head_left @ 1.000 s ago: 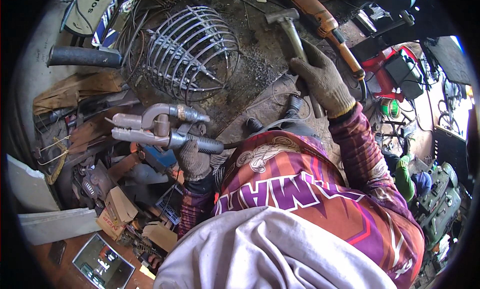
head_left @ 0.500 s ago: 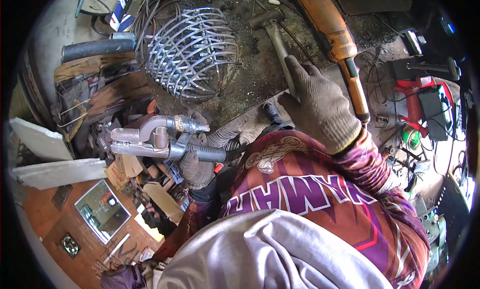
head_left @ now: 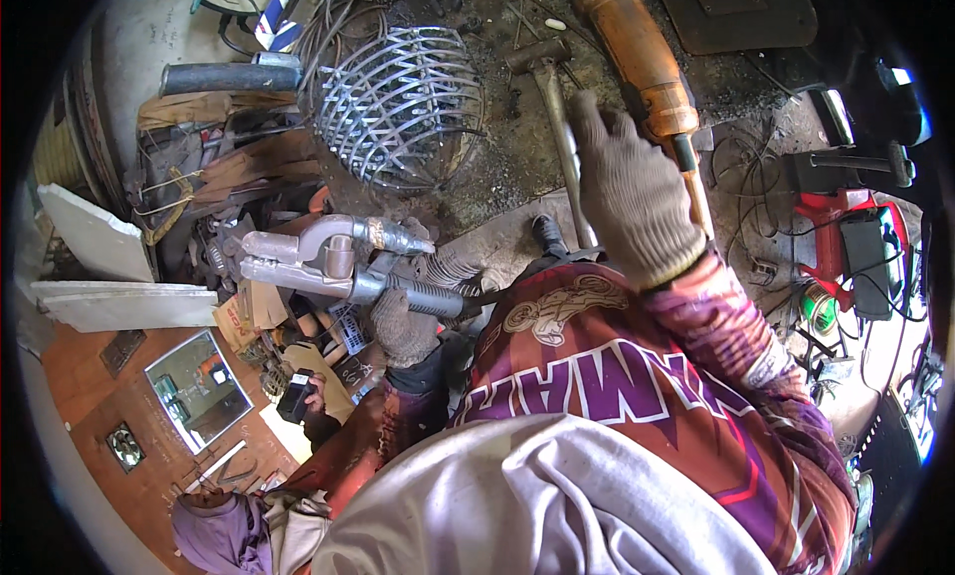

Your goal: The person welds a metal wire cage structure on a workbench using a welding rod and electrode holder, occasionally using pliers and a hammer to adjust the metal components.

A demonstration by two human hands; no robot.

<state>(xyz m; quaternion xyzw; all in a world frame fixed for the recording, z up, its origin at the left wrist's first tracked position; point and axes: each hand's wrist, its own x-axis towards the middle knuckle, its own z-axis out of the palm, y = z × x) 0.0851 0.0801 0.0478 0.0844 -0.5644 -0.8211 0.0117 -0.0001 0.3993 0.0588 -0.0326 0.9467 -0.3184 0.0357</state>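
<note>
My left hand (head_left: 406,331), in a knitted grey glove, is wrapped round the ribbed handle of a welding electrode holder (head_left: 298,262). The holder's curved lever and metal jaw point left, and a dark cable leaves its back end. My gloved right hand (head_left: 642,202) is over the bench edge with fingers stretched forward, beside the handle of a hammer (head_left: 560,127); its thumb is hidden. The hammer head lies farther away on the bench. Beyond my left hand stands a rounded cage of crossed, curved metal rods (head_left: 393,107).
An orange power tool (head_left: 642,58) lies right of the hammer on the dirty bench (head_left: 517,182). At far left are a blue-grey tube (head_left: 229,78) and pale boards (head_left: 129,306). At lower left, another person's hand (head_left: 315,391) holds a small black object. Cables tangle at right.
My right hand has shifted forward along the hammer, uncovering more of the handle beside it. The left hand keeps the electrode holder. Another person's hand with a black object now shows clearly at lower left.
</note>
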